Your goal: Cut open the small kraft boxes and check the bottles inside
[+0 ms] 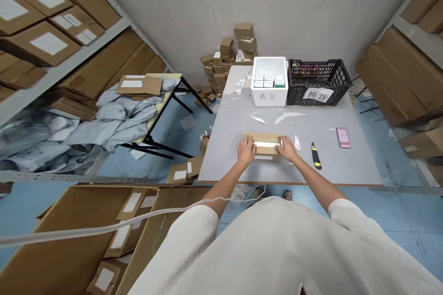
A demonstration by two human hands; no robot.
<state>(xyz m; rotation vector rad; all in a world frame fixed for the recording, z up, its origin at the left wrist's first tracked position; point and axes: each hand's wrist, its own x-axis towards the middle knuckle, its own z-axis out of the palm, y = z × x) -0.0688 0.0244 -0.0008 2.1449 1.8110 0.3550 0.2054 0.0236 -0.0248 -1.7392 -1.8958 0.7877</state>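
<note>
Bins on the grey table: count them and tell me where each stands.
2: the white bin at the far side and the black bin just right of it, both beyond the cardboard box between left hand and right hand.

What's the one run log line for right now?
left hand: touching cardboard box, left end | right hand: touching box, right end | utility knife: on table, right of box | white bin, black crate: farther back
</note>
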